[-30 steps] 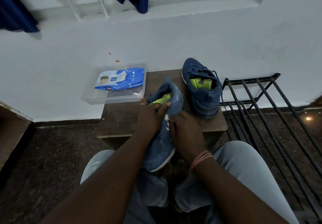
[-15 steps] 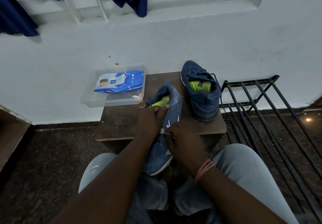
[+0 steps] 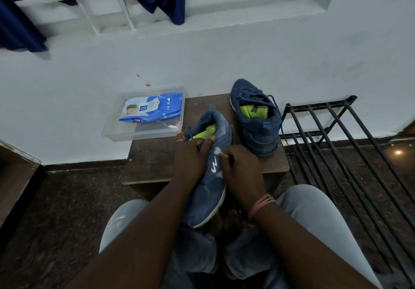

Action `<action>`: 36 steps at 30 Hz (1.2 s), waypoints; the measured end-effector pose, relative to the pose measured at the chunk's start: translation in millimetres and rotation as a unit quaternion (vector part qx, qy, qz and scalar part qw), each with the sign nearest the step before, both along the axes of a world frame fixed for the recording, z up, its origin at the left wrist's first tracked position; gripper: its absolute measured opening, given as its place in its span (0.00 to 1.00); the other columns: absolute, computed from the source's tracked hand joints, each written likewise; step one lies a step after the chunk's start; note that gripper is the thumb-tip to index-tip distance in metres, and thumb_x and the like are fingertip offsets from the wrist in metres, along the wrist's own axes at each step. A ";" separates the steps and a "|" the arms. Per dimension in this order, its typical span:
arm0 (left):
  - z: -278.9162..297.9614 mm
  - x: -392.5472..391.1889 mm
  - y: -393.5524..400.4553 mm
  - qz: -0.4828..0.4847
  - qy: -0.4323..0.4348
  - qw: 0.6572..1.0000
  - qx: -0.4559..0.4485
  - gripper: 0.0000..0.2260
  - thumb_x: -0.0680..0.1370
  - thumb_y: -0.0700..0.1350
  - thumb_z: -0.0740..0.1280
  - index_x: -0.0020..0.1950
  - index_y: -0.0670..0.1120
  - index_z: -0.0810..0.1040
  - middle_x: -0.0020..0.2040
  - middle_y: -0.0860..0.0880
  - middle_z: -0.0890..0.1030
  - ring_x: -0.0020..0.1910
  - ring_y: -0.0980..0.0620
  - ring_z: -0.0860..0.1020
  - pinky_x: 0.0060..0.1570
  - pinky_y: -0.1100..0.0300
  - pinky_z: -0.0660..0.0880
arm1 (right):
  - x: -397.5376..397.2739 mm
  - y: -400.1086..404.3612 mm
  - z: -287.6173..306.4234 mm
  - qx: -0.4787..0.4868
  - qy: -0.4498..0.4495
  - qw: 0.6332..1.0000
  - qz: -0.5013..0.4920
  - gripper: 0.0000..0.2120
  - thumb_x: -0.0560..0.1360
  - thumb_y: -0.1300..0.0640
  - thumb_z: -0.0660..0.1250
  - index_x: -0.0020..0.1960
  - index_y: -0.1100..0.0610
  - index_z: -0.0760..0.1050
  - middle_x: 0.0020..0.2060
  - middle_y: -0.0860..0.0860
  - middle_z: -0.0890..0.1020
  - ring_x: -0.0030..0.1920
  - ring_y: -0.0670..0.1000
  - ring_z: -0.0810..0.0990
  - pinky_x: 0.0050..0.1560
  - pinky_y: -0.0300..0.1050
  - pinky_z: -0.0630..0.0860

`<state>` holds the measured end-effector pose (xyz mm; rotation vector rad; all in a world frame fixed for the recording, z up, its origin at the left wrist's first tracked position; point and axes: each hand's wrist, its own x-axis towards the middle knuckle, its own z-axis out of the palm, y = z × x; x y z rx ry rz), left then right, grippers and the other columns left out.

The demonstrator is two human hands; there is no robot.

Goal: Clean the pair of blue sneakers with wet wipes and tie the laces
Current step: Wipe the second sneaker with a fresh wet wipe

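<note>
The wipe (image 3: 217,150) shows only as a small white scrap; the right hand (image 3: 242,171) hides the rest. The left hand (image 3: 190,157) covers the held sneaker's (image 3: 207,198) laces. The metal rack (image 3: 350,154) runs off the right edge.

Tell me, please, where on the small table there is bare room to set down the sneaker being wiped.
The near-left of the table, below the clear tray and left of the left hand, is bare. The right side is crowded by the second sneaker; the held sneaker fills the middle.

Dim, bluish light is cast throughout; the floor (image 3: 67,210) is left dark, straight lines are bowed near the edges.
</note>
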<state>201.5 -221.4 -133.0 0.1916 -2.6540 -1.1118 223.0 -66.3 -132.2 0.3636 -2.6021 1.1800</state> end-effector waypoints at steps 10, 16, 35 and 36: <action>4.3 1.2 3.5 0.002 0.002 1.000 0.019 0.22 0.83 0.54 0.64 0.34 0.44 0.82 0.31 0.49 0.80 0.44 0.48 0.73 0.58 0.51 0.69 | -5.5 -5.6 12.7 0.089 0.033 0.995 -0.003 0.08 0.79 0.58 0.66 0.41 0.55 0.77 0.38 0.53 0.79 0.35 0.52 0.78 0.36 0.40 0.67; -8.8 -6.3 -4.5 0.011 -0.008 0.999 0.044 0.25 0.79 0.66 0.60 0.34 0.50 0.83 0.30 0.53 0.80 0.46 0.44 0.80 0.53 0.43 0.77 | 18.5 -8.7 7.5 0.202 -0.041 0.966 0.154 0.05 0.77 0.54 0.67 0.49 0.54 0.79 0.46 0.53 0.81 0.44 0.55 0.81 0.41 0.48 0.78; -11.8 -6.4 -6.6 0.020 -0.053 0.996 0.074 0.22 0.77 0.69 0.61 0.42 0.54 0.84 0.38 0.54 0.82 0.51 0.45 0.81 0.55 0.44 0.79 | 56.3 -3.9 9.9 0.157 -0.168 0.949 0.216 0.15 0.80 0.60 0.63 0.66 0.59 0.78 0.60 0.53 0.79 0.61 0.51 0.77 0.57 0.31 0.65; -11.2 -5.8 -6.4 0.016 -0.050 0.996 0.073 0.22 0.77 0.69 0.61 0.42 0.54 0.84 0.39 0.53 0.82 0.52 0.45 0.80 0.56 0.44 0.78 | 52.3 -4.9 10.1 0.168 -0.166 0.951 0.199 0.13 0.80 0.58 0.64 0.62 0.57 0.81 0.58 0.54 0.81 0.59 0.52 0.79 0.57 0.34 0.67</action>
